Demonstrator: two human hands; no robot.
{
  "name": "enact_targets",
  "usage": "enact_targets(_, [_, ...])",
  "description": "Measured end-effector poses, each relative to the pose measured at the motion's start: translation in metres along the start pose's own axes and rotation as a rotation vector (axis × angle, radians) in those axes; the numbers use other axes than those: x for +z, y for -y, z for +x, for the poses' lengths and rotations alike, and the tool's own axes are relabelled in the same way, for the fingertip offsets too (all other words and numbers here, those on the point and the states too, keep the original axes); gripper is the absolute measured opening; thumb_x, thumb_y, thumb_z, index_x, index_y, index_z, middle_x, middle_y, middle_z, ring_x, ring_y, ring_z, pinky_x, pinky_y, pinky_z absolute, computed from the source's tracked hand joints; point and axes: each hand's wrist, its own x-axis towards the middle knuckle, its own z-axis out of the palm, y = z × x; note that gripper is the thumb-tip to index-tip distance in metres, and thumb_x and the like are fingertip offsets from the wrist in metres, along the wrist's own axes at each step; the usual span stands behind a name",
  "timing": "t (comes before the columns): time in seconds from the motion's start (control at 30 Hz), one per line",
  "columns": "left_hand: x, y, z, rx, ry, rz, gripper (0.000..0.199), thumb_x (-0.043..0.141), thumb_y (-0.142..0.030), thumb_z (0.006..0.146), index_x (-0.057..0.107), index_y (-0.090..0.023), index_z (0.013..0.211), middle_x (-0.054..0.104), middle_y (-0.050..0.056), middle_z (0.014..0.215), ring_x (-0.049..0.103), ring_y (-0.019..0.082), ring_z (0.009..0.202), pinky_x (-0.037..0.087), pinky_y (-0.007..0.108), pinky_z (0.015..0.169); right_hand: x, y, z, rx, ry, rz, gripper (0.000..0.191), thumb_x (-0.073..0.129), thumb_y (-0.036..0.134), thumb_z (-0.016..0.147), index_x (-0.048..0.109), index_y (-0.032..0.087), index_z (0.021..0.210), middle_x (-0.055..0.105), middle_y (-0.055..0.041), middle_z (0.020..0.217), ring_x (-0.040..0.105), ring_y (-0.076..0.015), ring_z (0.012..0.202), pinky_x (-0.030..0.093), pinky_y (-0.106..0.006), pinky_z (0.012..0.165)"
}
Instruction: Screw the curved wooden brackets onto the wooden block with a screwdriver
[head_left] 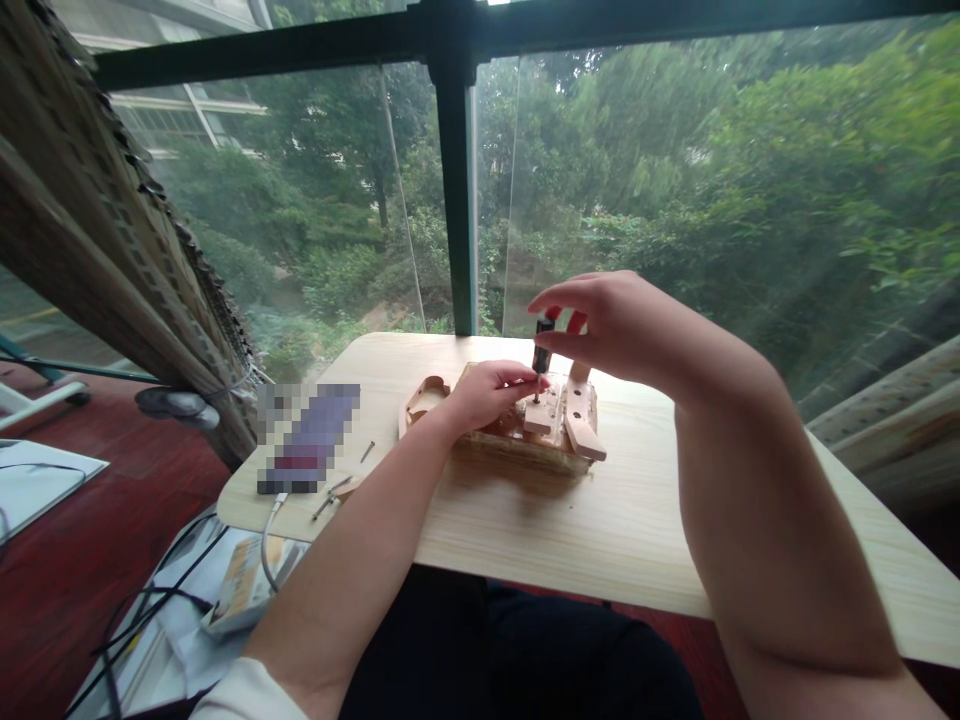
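Note:
A screwdriver point(542, 347) with a dark handle stands nearly upright, its tip down at a small wooden block point(540, 416). My right hand point(600, 315) has its fingers around the top of the handle. My left hand point(491, 392) pinches low on the screwdriver, near the shaft, above the block. Beneath lies a wooden base point(517, 448) with a rough, pale edge. On its right side sits a long wooden piece point(578, 405) with dark holes, meeting an angled piece point(586, 441) at the front. Part of the base is hidden by my left hand.
Left of the base is a curved wooden piece point(429, 396). Several screws point(327, 500) and a single screw point(367, 451) lie on the wooden table point(502, 530). A blurred phone point(311, 440) with a cable point(268, 535) is at the left. Windows stand behind.

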Motion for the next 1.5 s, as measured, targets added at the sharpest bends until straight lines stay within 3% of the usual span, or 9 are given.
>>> enact_targets(0.23, [0.001, -0.001, -0.001, -0.066, -0.050, 0.056, 0.029, 0.070, -0.040, 0.076, 0.074, -0.014, 0.087, 0.071, 0.006, 0.082, 0.061, 0.015, 0.072, 0.047, 0.026, 0.066, -0.002, -0.004, 0.001, 0.114, 0.025, -0.151, 0.033, 0.062, 0.047, 0.081, 0.069, 0.017, 0.068, 0.056, -0.0012, 0.052, 0.049, -0.0127, 0.052, 0.030, -0.028, 0.054])
enact_targets(0.37, [0.002, 0.003, 0.001, -0.004, -0.070, 0.034, 0.027, 0.067, -0.039, 0.078, 0.074, -0.014, 0.085, 0.070, 0.006, 0.083, 0.061, 0.016, 0.078, 0.048, 0.026, 0.070, 0.000, 0.003, 0.003, 0.139, 0.015, -0.159, 0.034, 0.061, 0.049, 0.081, 0.072, 0.016, 0.078, 0.061, -0.0037, 0.061, 0.053, -0.0151, 0.060, 0.032, -0.028, 0.056])
enact_targets(0.47, [0.002, 0.002, 0.001, 0.020, -0.051, 0.046, 0.027, 0.065, -0.039, 0.080, 0.074, -0.014, 0.083, 0.070, 0.006, 0.082, 0.062, 0.017, 0.081, 0.048, 0.027, 0.073, -0.001, 0.004, 0.001, 0.059, 0.034, -0.095, 0.023, 0.061, 0.034, 0.082, 0.073, 0.017, 0.090, 0.067, -0.0045, 0.073, 0.056, -0.0149, 0.065, 0.035, -0.028, 0.060])
enact_targets(0.57, [0.002, -0.002, -0.001, 0.021, -0.022, 0.072, 0.028, 0.063, -0.040, 0.082, 0.074, -0.014, 0.084, 0.070, 0.006, 0.081, 0.062, 0.016, 0.077, 0.047, 0.026, 0.070, -0.002, 0.002, 0.001, 0.049, 0.064, -0.091, 0.019, 0.058, 0.026, 0.084, 0.074, 0.018, 0.082, 0.066, -0.0032, 0.068, 0.054, -0.0130, 0.060, 0.035, -0.028, 0.060])
enact_targets(0.83, [0.002, -0.001, -0.001, 0.004, -0.066, 0.132, 0.027, 0.062, -0.039, 0.083, 0.072, -0.014, 0.085, 0.068, 0.004, 0.078, 0.060, 0.015, 0.073, 0.047, 0.025, 0.065, 0.004, 0.001, 0.008, 0.190, 0.044, -0.229, 0.047, 0.052, 0.054, 0.086, 0.068, 0.017, 0.062, 0.055, -0.0039, 0.049, 0.049, -0.0149, 0.055, 0.031, -0.029, 0.057])
enact_targets(1.07, [0.000, 0.003, 0.001, 0.077, -0.030, 0.098, 0.025, 0.059, -0.036, 0.085, 0.073, -0.014, 0.086, 0.068, 0.005, 0.081, 0.061, 0.017, 0.079, 0.047, 0.027, 0.073, 0.007, -0.001, 0.005, 0.101, 0.073, -0.038, 0.027, 0.057, 0.030, 0.084, 0.071, 0.018, 0.104, 0.069, -0.0030, 0.075, 0.055, -0.0126, 0.057, 0.035, -0.027, 0.058])
enact_targets(1.2, [0.001, -0.004, -0.001, 0.054, -0.013, 0.100, 0.030, 0.059, -0.040, 0.085, 0.073, -0.013, 0.086, 0.067, 0.005, 0.078, 0.059, 0.016, 0.075, 0.046, 0.026, 0.068, 0.008, 0.000, 0.008, 0.071, 0.121, -0.115, 0.024, 0.055, 0.031, 0.087, 0.074, 0.017, 0.083, 0.066, -0.0044, 0.067, 0.053, -0.0130, 0.056, 0.033, -0.028, 0.057])
enact_targets(1.33, [0.002, -0.006, -0.003, -0.016, -0.027, 0.087, 0.033, 0.062, -0.045, 0.082, 0.071, -0.013, 0.089, 0.066, 0.004, 0.078, 0.057, 0.013, 0.068, 0.043, 0.023, 0.060, 0.010, 0.007, 0.011, 0.097, 0.095, -0.254, 0.043, 0.054, 0.050, 0.087, 0.070, 0.018, 0.063, 0.058, -0.0066, 0.053, 0.051, -0.0157, 0.054, 0.029, -0.030, 0.054])
enact_targets(1.5, [0.001, -0.001, -0.001, 0.003, -0.053, 0.112, 0.033, 0.062, -0.045, 0.083, 0.070, -0.013, 0.080, 0.064, 0.002, 0.070, 0.054, 0.012, 0.065, 0.040, 0.023, 0.058, 0.014, 0.011, 0.009, 0.074, 0.090, -0.143, 0.037, 0.053, 0.047, 0.087, 0.073, 0.017, 0.077, 0.065, -0.0084, 0.067, 0.055, -0.0168, 0.058, 0.032, -0.030, 0.055])
